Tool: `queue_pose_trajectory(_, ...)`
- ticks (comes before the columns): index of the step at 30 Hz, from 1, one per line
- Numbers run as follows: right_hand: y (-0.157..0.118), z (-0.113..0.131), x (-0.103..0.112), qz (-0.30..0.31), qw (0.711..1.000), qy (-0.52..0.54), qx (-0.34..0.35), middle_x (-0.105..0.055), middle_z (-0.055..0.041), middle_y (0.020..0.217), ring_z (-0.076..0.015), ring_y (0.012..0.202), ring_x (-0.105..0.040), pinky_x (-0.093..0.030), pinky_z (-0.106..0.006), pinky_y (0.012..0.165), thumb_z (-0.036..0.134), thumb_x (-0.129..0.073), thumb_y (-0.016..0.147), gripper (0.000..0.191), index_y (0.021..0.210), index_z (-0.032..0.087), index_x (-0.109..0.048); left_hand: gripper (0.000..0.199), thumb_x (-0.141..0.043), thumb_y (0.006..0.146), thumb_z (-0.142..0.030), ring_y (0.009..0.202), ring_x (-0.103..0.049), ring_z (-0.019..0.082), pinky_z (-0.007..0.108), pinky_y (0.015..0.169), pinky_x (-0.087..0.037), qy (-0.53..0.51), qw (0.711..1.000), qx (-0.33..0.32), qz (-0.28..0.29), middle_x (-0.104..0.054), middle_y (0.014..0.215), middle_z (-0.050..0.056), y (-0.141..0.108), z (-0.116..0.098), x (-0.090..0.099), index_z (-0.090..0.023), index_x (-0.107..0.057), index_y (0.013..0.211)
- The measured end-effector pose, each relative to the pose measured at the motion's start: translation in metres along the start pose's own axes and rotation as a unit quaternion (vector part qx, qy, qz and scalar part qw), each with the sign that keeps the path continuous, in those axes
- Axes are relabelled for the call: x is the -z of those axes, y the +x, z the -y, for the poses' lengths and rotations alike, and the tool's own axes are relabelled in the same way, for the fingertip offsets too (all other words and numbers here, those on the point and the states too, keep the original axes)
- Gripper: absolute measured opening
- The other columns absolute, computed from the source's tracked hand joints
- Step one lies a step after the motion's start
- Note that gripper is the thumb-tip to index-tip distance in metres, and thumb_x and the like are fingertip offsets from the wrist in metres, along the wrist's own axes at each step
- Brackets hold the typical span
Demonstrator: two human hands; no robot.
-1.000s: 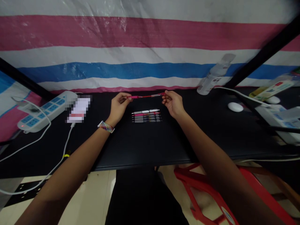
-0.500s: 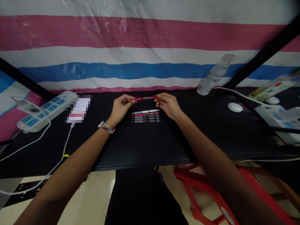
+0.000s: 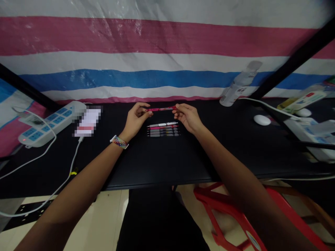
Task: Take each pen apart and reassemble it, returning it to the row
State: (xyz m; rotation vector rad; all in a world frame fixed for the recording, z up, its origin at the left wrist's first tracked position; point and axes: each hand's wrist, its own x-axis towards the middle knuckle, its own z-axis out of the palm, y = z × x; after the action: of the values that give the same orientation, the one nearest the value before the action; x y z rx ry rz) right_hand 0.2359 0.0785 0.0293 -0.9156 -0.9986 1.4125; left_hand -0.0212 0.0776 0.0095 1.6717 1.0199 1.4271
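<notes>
A red pen (image 3: 161,109) lies level between my two hands, behind a row of pens. My right hand (image 3: 185,115) pinches its right end. My left hand (image 3: 136,116) is at its left end, with forefinger and thumb apart and the thumb beside the tip. Nearer to me, several pens lie side by side on the black table (image 3: 157,160): a white one (image 3: 163,124) at the back, then a red one (image 3: 159,127), then grey ones (image 3: 162,133). A patterned band is on my left wrist.
On the left are a white power strip (image 3: 56,122), a phone (image 3: 89,120) and its white cable (image 3: 74,157). To the right stand a clear bottle (image 3: 239,85), a white mouse (image 3: 262,120) and another power strip (image 3: 303,134). A red stool (image 3: 227,209) is below the table edge.
The forefinger and thumb of my left hand have parted, and more of the red pen's left end shows. My right hand keeps its pinch in nearly the same place.
</notes>
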Motion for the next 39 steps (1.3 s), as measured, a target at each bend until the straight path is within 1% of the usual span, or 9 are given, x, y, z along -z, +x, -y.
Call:
queue_pose_trajectory(7,0.0006,-0.0024,-0.0008,0.007,1.0,0.012,0.0,-0.074,-0.0032,0.077,-0.0123,0.069,-0.066,-0.059,-0.027,0.069,0.035,-0.091,0.091,0.025,0.08,0.02,-0.074,0.042,-0.092,0.087,-0.036,0.1,-0.08,0.022,0.036,0.093,-0.062,0.005,1.0,-0.019,0.009,-0.082,0.103,0.005,-0.0015,-0.0034,-0.0017,-0.024,-0.075,0.123)
queue_pose_trajectory(11,0.0005,-0.0026,-0.0012,0.006,1.0,0.004,-0.001,-0.074,-0.0029,0.078,-0.0137,0.07,-0.066,-0.06,-0.029,0.07,0.037,-0.093,0.091,0.026,0.082,0.022,-0.073,0.025,-0.075,0.102,-0.041,0.084,-0.078,0.021,0.037,0.088,-0.062,0.007,1.0,0.013,0.021,-0.077,0.086,0.004,-0.0021,-0.0042,-0.0025,-0.023,-0.076,0.12)
queue_pose_trajectory(15,0.0002,-0.0029,-0.0019,0.009,1.0,0.005,0.0,-0.074,-0.0029,0.078,-0.0138,0.071,-0.066,-0.06,-0.029,0.07,0.037,-0.093,0.091,0.027,0.082,0.022,-0.073,0.047,-0.09,0.088,-0.032,0.102,-0.079,0.023,0.038,0.096,-0.061,0.026,0.999,-0.022,0.014,-0.08,0.105,0.006,-0.0022,-0.0042,-0.0028,-0.025,-0.072,0.13)
queue_pose_trajectory(19,0.0001,-0.0038,-0.0027,0.012,1.0,0.003,-0.001,-0.073,-0.0031,0.079,-0.0137,0.07,-0.066,-0.061,-0.03,0.071,0.036,-0.091,0.092,0.025,0.083,0.022,-0.074,0.03,-0.076,0.101,-0.039,0.091,-0.079,0.023,0.041,0.093,-0.062,0.031,0.999,-0.007,0.014,-0.079,0.091,0.005,-0.0023,-0.004,-0.0034,-0.025,-0.074,0.128)
queue_pose_trajectory(23,0.0001,-0.0045,-0.0031,0.009,1.0,-0.004,-0.003,-0.073,-0.0029,0.08,-0.0131,0.07,-0.066,-0.06,-0.029,0.072,0.037,-0.09,0.093,0.024,0.084,0.022,-0.074,0.051,-0.09,0.088,-0.032,0.107,-0.079,0.025,0.041,0.102,-0.06,0.044,0.998,-0.038,0.005,-0.082,0.108,0.006,-0.0029,-0.0053,-0.0046,-0.026,-0.071,0.134)
queue_pose_trajectory(27,0.0004,-0.0053,-0.0033,0.014,1.0,0.003,0.002,-0.074,-0.0026,0.078,-0.0133,0.07,-0.066,-0.06,-0.028,0.071,0.039,-0.094,0.089,0.027,0.083,0.022,-0.075,0.034,-0.078,0.1,-0.042,0.092,-0.08,0.024,0.042,0.096,-0.061,0.036,0.999,-0.014,0.009,-0.079,0.09,0.004,-0.0037,-0.0076,-0.0055,-0.024,-0.074,0.129)
queue_pose_trajectory(31,0.0,-0.0049,-0.0039,0.011,1.0,0.003,0.005,-0.075,-0.0023,0.078,-0.0141,0.071,-0.067,-0.061,-0.029,0.07,0.041,-0.095,0.087,0.027,0.082,0.023,-0.075,0.052,-0.09,0.087,-0.035,0.109,-0.078,0.025,0.041,0.104,-0.058,0.05,0.998,-0.039,0.0,-0.082,0.109,0.006,-0.0042,-0.0096,-0.0063,-0.026,-0.072,0.135)
queue_pose_trajectory(36,-0.0006,-0.0045,-0.0046,0.015,1.0,0.0,0.001,-0.075,-0.0028,0.079,-0.0138,0.071,-0.067,-0.061,-0.029,0.072,0.038,-0.094,0.088,0.024,0.084,0.022,-0.076,0.027,-0.073,0.102,-0.047,0.09,-0.077,0.023,0.04,0.093,-0.061,0.06,0.998,0.006,0.0,-0.08,0.089,0.005,-0.0047,-0.0091,-0.0072,-0.022,-0.082,0.11)
queue_pose_trajectory(39,-0.0005,-0.0051,-0.005,0.015,1.0,-0.002,0.001,-0.074,-0.0027,0.079,-0.0141,0.071,-0.067,-0.061,-0.03,0.073,0.035,-0.09,0.092,0.02,0.084,0.022,-0.076,0.015,-0.083,0.093,-0.036,0.093,-0.076,0.024,0.041,0.093,-0.061,0.075,0.997,-0.013,-0.002,-0.083,0.097,0.006,-0.0043,-0.0089,-0.0068,-0.023,-0.082,0.101)
